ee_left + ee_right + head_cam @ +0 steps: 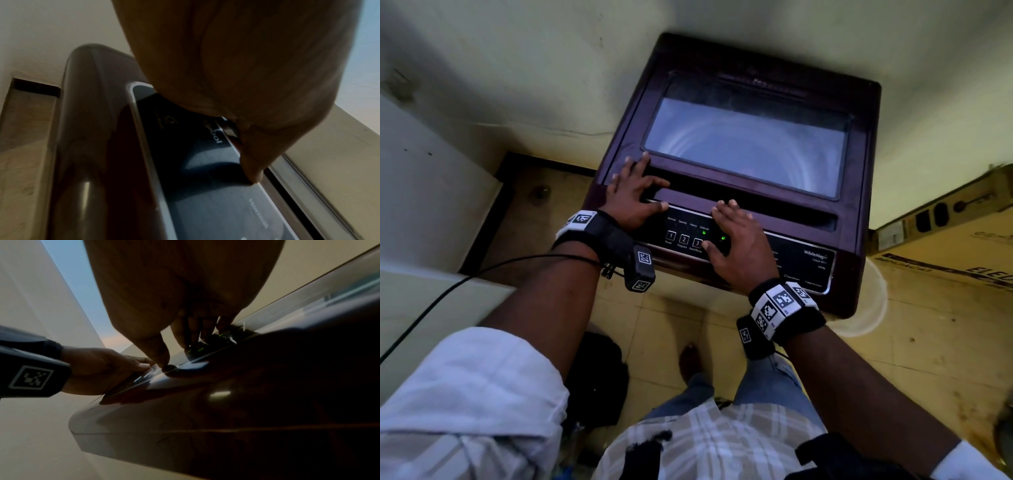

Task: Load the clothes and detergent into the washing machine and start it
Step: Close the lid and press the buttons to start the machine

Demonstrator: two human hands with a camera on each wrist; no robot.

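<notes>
A dark maroon top-loading washing machine stands in a corner, its glass lid down. The drum shows dimly through the glass; I see no clothes or detergent. My left hand lies flat with spread fingers on the machine's front left corner, thumb at the control panel's top edge. My right hand rests on the panel, its thumb on button 3, marked Start/Pause. Two green lights glow by the thumb. In the right wrist view my right thumb touches the panel beside my left hand.
Cream walls close in behind and left of the machine. A cardboard box stands at the right. A white cabinet is at the left, with a black cable running across it. A dark bag lies on the tiled floor by my feet.
</notes>
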